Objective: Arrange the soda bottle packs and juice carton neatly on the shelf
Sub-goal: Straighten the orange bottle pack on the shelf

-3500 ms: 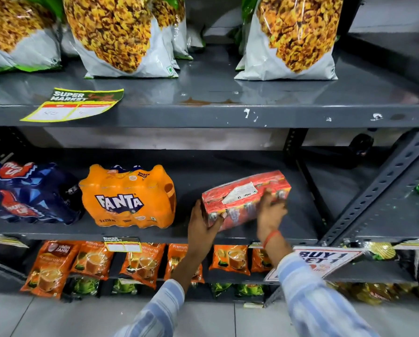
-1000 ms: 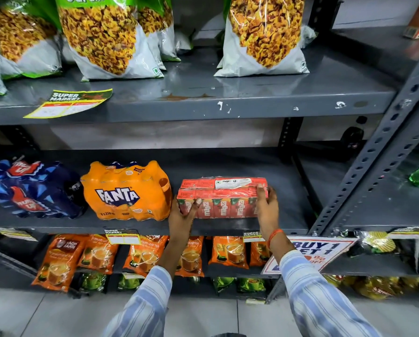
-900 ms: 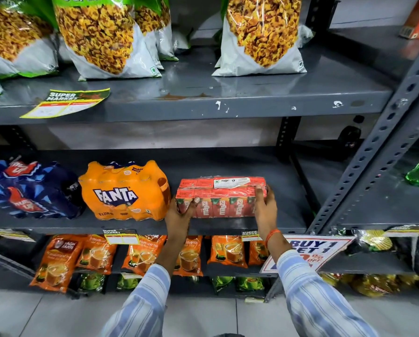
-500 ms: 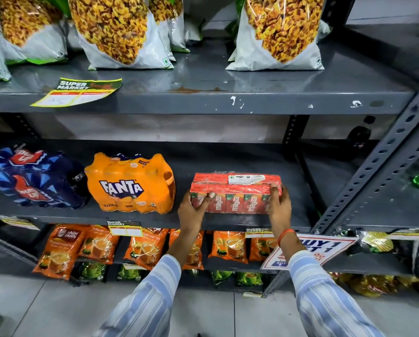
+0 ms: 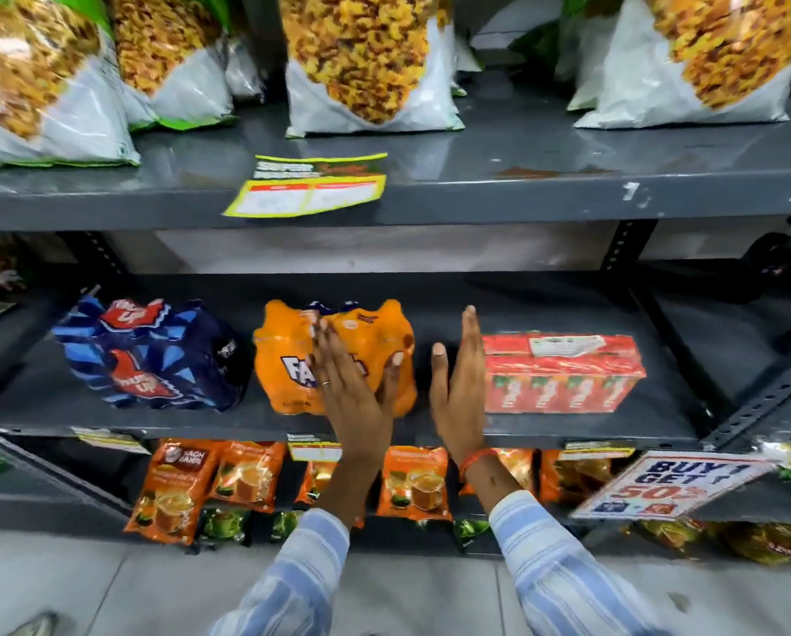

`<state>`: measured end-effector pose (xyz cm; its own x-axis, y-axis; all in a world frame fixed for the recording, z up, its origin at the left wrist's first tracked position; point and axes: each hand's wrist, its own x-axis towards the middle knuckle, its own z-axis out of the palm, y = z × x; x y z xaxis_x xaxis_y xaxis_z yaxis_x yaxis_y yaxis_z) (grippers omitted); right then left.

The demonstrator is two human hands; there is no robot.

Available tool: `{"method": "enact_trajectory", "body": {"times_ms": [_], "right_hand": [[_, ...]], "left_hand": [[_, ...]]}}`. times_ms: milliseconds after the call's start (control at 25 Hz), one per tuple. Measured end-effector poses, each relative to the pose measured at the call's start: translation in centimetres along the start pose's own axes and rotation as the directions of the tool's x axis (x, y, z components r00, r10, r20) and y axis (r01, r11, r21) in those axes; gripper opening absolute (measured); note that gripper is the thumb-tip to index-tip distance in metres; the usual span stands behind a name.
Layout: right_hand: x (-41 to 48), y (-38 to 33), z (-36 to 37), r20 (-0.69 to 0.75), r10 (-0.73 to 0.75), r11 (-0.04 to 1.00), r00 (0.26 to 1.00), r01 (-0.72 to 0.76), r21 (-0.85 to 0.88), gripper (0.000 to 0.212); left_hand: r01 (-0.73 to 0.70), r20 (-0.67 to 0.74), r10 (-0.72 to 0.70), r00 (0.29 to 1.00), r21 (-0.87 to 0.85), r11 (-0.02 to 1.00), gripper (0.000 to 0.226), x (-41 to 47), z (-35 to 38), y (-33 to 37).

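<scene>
Hands flat and open, holding nothing: left hand [image 5: 354,387] resting on orange shrink-wrapped Fanta bottle pack [image 5: 292,360], right hand [image 5: 460,383] just beside red juice carton pack [image 5: 563,374], lying longways on grey metal shelf [image 5: 568,429].

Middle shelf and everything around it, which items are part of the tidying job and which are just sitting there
Part of the job: blue soda pack, orange Fanta pack, red juice carton pack.

Just sitting there: snack bags on the shelf above, tea pouches below, promo sign, price label.
</scene>
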<state>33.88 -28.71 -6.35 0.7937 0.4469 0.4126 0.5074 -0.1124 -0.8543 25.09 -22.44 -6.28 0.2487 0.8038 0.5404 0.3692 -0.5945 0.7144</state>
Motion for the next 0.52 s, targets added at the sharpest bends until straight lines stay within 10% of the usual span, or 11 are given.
{"method": "enact_trajectory", "body": {"times_ms": [200, 520], "right_hand": [[-1.7, -1.0, 6.9, 0.083, 0.350, 0.884, 0.933, -0.358, 0.300, 0.056], [-2.3, -1.9, 9.9, 0.033, 0.409, 0.853, 0.912, -0.395, 0.341, 0.078]], "left_hand": [[0.309, 0.240, -0.270, 0.933, -0.147, 0.939, 0.120, 5.1, -5.8, -10.2], [0.354, 0.352, -0.263, 0.898, -0.226, 0.907, 0.077, 8.1, -7.0, -12.4]]}}
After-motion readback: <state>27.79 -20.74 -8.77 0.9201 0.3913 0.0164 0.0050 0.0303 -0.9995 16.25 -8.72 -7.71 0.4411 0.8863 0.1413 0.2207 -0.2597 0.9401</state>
